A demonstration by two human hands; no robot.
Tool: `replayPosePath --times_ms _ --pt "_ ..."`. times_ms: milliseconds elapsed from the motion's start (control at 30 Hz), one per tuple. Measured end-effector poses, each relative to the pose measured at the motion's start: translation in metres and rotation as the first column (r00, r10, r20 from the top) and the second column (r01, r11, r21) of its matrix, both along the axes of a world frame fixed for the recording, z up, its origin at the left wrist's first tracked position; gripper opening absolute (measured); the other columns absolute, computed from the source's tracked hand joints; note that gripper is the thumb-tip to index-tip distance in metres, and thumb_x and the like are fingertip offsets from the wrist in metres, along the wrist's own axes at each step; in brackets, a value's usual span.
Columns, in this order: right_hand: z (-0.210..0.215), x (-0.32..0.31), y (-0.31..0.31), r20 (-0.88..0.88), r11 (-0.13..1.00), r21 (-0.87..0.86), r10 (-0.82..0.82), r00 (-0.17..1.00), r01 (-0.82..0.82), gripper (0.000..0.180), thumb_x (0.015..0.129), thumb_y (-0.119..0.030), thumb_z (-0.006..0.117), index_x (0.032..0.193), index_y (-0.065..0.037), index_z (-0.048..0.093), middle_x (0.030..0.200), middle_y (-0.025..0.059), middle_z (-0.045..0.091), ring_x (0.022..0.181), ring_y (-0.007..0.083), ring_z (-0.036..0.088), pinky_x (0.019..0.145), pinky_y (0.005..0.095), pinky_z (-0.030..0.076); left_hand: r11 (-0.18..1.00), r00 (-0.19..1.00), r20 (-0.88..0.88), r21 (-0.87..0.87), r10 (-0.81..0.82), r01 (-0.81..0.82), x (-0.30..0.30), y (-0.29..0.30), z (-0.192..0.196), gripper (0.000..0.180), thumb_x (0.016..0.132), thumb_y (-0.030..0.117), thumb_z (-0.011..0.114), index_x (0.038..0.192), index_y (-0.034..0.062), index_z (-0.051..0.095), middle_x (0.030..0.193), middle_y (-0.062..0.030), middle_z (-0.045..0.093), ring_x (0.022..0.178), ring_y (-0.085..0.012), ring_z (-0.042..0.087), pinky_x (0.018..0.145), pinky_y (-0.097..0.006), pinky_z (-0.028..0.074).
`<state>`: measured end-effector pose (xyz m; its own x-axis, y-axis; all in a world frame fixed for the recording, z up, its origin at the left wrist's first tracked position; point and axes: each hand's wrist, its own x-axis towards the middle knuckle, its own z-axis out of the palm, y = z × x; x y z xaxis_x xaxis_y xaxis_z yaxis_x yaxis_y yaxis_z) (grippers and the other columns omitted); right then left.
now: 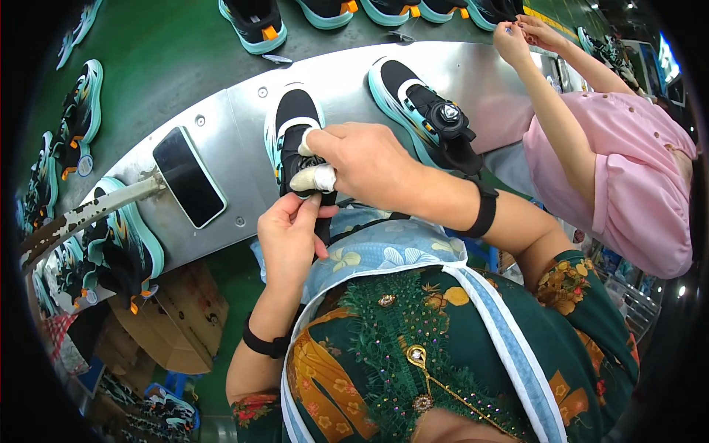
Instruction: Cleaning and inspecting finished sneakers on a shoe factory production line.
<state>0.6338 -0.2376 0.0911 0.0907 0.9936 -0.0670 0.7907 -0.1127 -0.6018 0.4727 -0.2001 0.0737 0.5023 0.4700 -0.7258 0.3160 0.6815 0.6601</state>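
Note:
A black sneaker [297, 107] with a white and mint sole lies on the metal bench edge before me, toe pointing away. My right hand [373, 164] comes over it from the right, with pale covers on the thumb and a finger, closed on the upper around the lacing. Close below, my left hand [290, 235] pinches at the shoe's dark collar, thumb and fingertips together. The exact bit between the fingertips is hidden. To the right rests a second sneaker [405, 92], with a round dial [448, 112] on its tongue.
A phone [190, 177] lies on the metal ledge [240, 125] at left, beside a worn metal bar [96, 210]. More sneakers [255, 26] stand along the green surface [166, 44]. A co-worker in pink [628, 162] works at right. A cardboard box [177, 325] sits below left.

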Motion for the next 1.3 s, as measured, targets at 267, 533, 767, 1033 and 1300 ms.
replayPosePath --times_ms 267,533,767,1033,1300 --pt "0.0 0.0 -0.001 -0.027 0.999 -0.003 0.046 0.999 -0.046 0.032 0.077 -0.018 0.069 0.107 -0.008 0.062 0.077 0.0125 0.06 0.074 0.0333 0.06 0.065 0.0409 0.048 1.0 1.0 0.017 -0.007 0.017 -0.017 -0.002 0.0 0.002 0.02 0.094 0.013 0.054 0.093 -0.0039 0.064 0.079 -0.0122 0.069 0.036 -0.0077 0.047 0.034 -0.021 0.035" --pt "0.007 0.018 0.013 -0.26 0.98 -0.074 0.159 0.952 -0.184 0.031 0.077 -0.018 0.07 0.105 -0.006 0.062 0.078 0.014 0.059 0.08 0.0332 0.06 0.07 0.0401 0.048 0.998 1.0 -0.001 -0.057 0.002 -0.002 -0.003 0.003 -0.001 0.019 0.094 0.013 0.054 0.095 -0.003 0.064 0.08 -0.0119 0.069 0.037 -0.0076 0.047 0.035 -0.02 0.036" --pt "-0.005 0.006 0.004 -0.124 0.997 -0.052 0.044 0.991 -0.051 0.032 0.078 -0.023 0.071 0.103 -0.005 0.063 0.085 0.0155 0.06 0.081 0.0305 0.061 0.07 0.0373 0.049 1.0 0.999 0.036 -0.022 -0.021 0.022 -0.004 0.004 0.002 0.021 0.094 0.014 0.055 0.098 -0.0048 0.062 0.083 -0.0127 0.069 0.045 -0.0095 0.055 0.037 -0.02 0.04" --pt "0.001 0.023 0.028 -0.336 0.928 -0.125 0.293 0.895 -0.35 0.029 0.074 -0.017 0.074 0.099 -0.007 0.064 0.085 0.0086 0.051 0.069 0.0179 0.051 0.062 0.0315 0.044 0.99 0.977 0.203 -0.134 0.065 -0.038 -0.009 0.006 -0.009 0.025 0.096 0.016 0.05 0.095 -0.0067 0.06 0.092 -0.0154 0.065 0.081 -0.0169 0.067 0.04 -0.022 0.049" --pt "0.007 0.022 0.026 -0.435 0.951 -0.208 0.12 0.893 -0.229 0.028 0.075 -0.013 0.073 0.101 -0.005 0.066 0.076 0.0089 0.054 0.068 0.0199 0.056 0.064 0.0306 0.047 0.982 0.968 0.217 -0.163 0.126 -0.091 -0.009 0.007 -0.014 0.022 0.096 0.013 0.05 0.093 -0.0067 0.06 0.09 -0.0157 0.066 0.08 -0.0165 0.068 0.038 -0.022 0.048"
